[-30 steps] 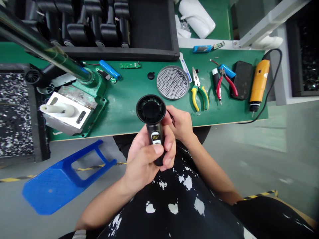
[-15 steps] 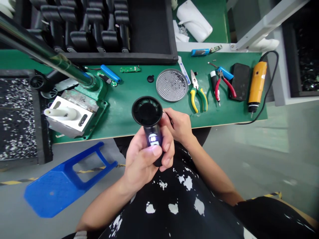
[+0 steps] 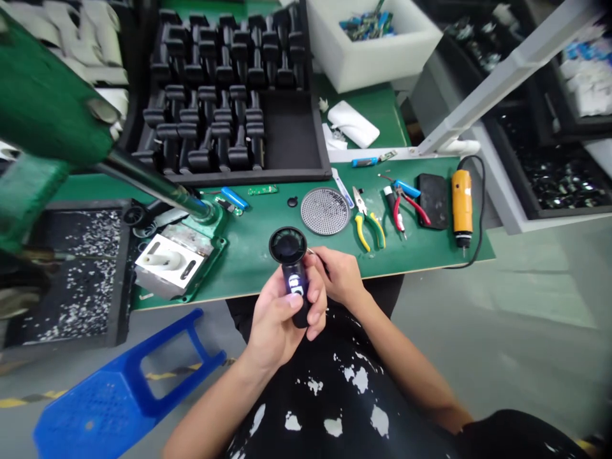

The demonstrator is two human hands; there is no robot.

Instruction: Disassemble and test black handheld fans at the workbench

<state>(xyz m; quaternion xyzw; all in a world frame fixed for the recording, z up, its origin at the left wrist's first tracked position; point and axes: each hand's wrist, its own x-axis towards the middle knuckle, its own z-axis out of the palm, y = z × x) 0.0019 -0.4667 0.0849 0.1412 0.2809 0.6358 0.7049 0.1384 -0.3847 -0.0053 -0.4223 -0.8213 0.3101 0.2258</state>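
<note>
The left hand (image 3: 275, 322) has its fingers clamped around the handle of a small black handheld fan (image 3: 295, 296), held above the bench (image 3: 243, 271) at lower centre of the frame. The right hand (image 3: 337, 275) pinches a thin pin (image 3: 311, 252). The fan looks light and stiff, likely plastic; the handle seems the safest hold, sparing the lit display (image 3: 295, 285) and round grille (image 3: 287, 246).

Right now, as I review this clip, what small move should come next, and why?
Probably steady the handheld fan in the left hand and check its lit display first. The display is glowing, the left thumb sits right beside it, and the right hand holds a thin tool close to the fan's head.
</note>
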